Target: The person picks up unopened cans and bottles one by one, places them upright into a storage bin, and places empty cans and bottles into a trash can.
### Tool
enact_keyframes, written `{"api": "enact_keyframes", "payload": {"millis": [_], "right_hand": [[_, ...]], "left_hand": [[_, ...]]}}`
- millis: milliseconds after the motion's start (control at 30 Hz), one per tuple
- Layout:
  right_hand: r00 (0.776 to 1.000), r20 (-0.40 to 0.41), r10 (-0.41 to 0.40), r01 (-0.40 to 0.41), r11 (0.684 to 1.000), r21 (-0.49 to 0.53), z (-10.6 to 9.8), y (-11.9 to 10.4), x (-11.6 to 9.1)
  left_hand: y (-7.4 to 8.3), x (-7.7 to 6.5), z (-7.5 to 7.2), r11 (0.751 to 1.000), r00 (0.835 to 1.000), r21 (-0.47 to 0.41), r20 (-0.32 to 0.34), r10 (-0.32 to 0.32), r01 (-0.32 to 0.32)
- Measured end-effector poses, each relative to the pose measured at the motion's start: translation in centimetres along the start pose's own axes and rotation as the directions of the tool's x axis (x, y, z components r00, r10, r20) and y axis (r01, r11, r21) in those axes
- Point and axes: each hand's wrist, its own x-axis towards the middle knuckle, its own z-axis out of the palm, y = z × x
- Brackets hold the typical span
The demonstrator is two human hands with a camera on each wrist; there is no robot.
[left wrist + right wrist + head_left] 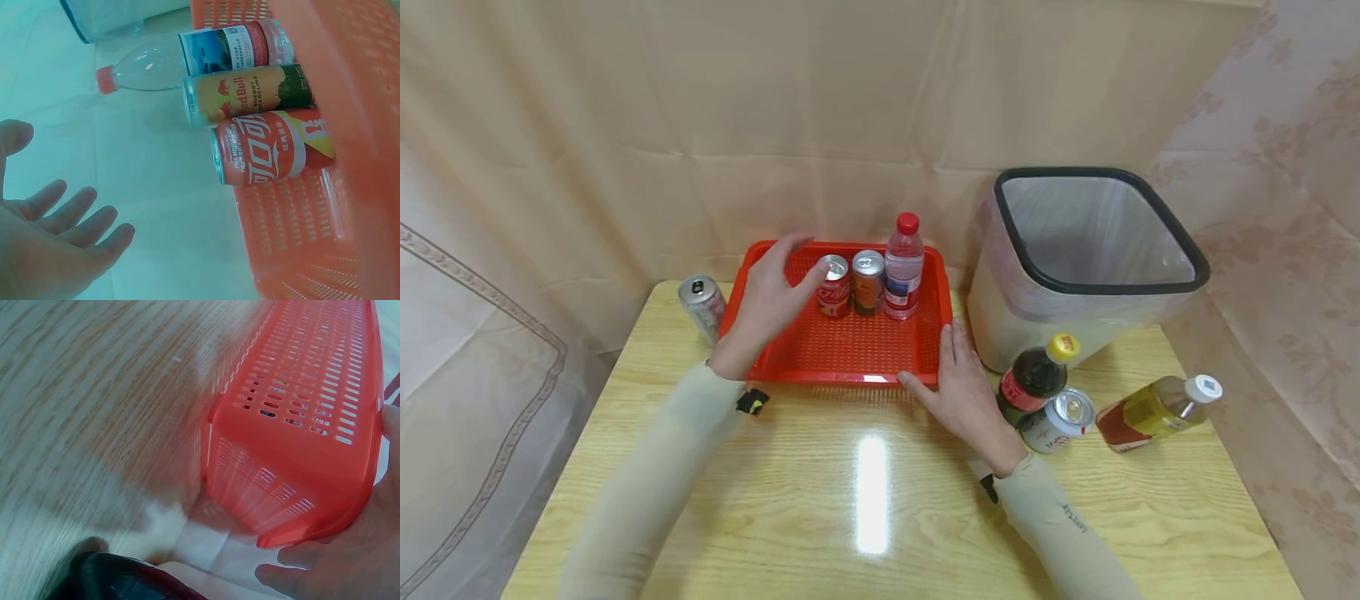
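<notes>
Red basket [835, 354] touches the spread right grip [967, 396], spread left grip [771, 298] above.

Open room lay over the front of the red basket [827, 358], while the red can [833, 295], orange can [868, 290] and red-capped bottle [903, 271] blocked its back right, the bin [1018, 325] standing just beside.

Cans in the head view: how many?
4: red can and orange can in the basket, silver can left of it, white can beside the cola bottle on the right. The bin may hide more.
</notes>
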Motion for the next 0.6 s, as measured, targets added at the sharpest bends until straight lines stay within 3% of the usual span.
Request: {"api": "enact_keyframes", "payload": {"millis": [367, 600], "right_hand": [[1.0, -0.009, -0.007, 0.007, 1.0, 0.001, 0.1, 0.1, 0.1], [1.0, -0.024, -0.017, 0.017, 1.0, -0.003, 0.2, 0.1, 0.1]], "left_hand": [[-2.0, -2.9, -0.9, 0.997, 0.989, -0.055, -0.144, 0.041, -0.05], [-3.6, -4.4, -1.3, 0.982, 0.956, -0.128, -0.277, 0.096, -0.135]]}}
